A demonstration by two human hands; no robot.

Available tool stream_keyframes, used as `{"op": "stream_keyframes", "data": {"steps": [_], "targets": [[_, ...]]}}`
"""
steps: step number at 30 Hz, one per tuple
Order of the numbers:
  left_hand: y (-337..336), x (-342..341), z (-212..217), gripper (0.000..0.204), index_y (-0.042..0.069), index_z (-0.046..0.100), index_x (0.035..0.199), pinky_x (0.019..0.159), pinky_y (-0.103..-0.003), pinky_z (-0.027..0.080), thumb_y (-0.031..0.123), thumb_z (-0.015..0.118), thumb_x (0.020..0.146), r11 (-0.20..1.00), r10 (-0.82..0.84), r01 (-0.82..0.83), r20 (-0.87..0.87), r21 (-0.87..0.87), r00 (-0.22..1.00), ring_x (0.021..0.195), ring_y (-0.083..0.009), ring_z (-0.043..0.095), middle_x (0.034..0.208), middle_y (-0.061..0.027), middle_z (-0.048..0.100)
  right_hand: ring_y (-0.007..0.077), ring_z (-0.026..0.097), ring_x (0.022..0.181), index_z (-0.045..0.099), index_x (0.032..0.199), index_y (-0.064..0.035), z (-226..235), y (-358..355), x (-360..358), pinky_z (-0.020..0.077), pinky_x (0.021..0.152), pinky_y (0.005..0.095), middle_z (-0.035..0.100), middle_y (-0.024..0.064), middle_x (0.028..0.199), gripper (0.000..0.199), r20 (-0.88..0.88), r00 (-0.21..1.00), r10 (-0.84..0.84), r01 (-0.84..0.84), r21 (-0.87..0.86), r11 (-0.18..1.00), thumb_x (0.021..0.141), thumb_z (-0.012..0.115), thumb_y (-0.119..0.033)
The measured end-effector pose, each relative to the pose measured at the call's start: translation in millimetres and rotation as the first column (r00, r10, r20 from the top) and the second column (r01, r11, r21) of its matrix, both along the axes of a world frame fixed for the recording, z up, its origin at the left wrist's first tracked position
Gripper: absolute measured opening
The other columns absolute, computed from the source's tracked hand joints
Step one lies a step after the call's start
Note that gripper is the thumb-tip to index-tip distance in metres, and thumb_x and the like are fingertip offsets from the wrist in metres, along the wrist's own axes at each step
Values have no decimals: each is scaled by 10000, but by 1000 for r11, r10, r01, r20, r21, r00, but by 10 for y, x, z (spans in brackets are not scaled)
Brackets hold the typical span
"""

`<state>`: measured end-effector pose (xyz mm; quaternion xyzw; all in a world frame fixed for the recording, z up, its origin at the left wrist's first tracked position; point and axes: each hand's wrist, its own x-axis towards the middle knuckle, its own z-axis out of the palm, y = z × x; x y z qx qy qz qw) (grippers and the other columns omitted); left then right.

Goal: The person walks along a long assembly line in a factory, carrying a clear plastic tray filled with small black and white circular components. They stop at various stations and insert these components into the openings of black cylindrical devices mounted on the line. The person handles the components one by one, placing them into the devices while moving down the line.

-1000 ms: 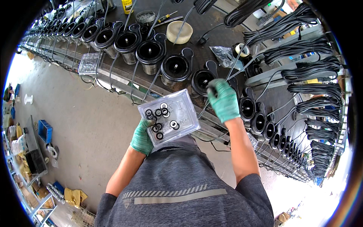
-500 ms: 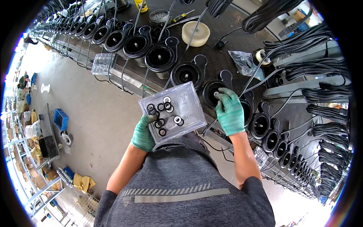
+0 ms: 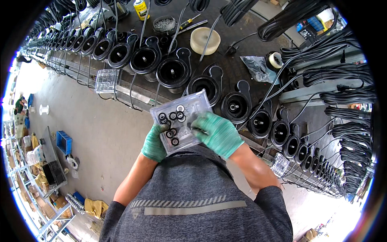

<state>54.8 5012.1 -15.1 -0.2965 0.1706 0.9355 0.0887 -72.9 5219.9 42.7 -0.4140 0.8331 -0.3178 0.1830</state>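
Observation:
My left hand (image 3: 154,143), in a green glove, grips the near left side of a clear plastic tray (image 3: 184,142), with the thumb over its rim. Several small black rings with pale centres (image 3: 173,116) lie loose in the tray's left part. Over the tray's right part is my right hand (image 3: 219,133), also gloved, its fingers drawn together. Whatever they pinch is hidden by the fingers and slightly blurred. Just beyond stands a black round housing (image 3: 236,107) with a metal shaft in its centre. Another housing (image 3: 203,86) sits partly behind the tray's far edge.
More black housings with grey cables line the bench edge on both sides. On the dark bench (image 3: 238,48) are a pale round block (image 3: 205,40), a bowl of small metal parts (image 3: 164,25), a screwdriver (image 3: 189,21) and a plastic bag (image 3: 258,68). Coiled cables (image 3: 338,74) hang at right.
My right hand has left the housing's shaft and moved left into the tray. Both the tray and my left hand have stayed nearly in place. The view has shifted slightly.

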Motion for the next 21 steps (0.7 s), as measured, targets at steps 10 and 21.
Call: {"op": "stream_keyframes", "data": {"steps": [10, 21], "targets": [[-697, 317, -92, 593, 36, 585, 1383, 1017, -494, 558, 207, 710, 828, 995, 87, -86, 28, -41, 996, 1153, -339, 671, 1289, -166, 684, 362, 724, 983, 748, 1121, -51, -520, -296, -809, 566, 885, 390, 749, 195, 1053, 228, 187, 852, -488, 485, 68, 872, 932, 721, -175], [-941, 284, 17, 540, 51, 601, 1346, 940, -501, 597, 205, 694, 838, 990, 136, -134, 46, -36, 990, 1033, -311, 701, 1163, -141, 710, 332, 691, 1025, 703, 1187, -118, -47, -670, -373, 584, 852, 413, 688, 151, 1157, 287, -252, 950, -182, 202, 56, 978, 904, 694, -165]]}}
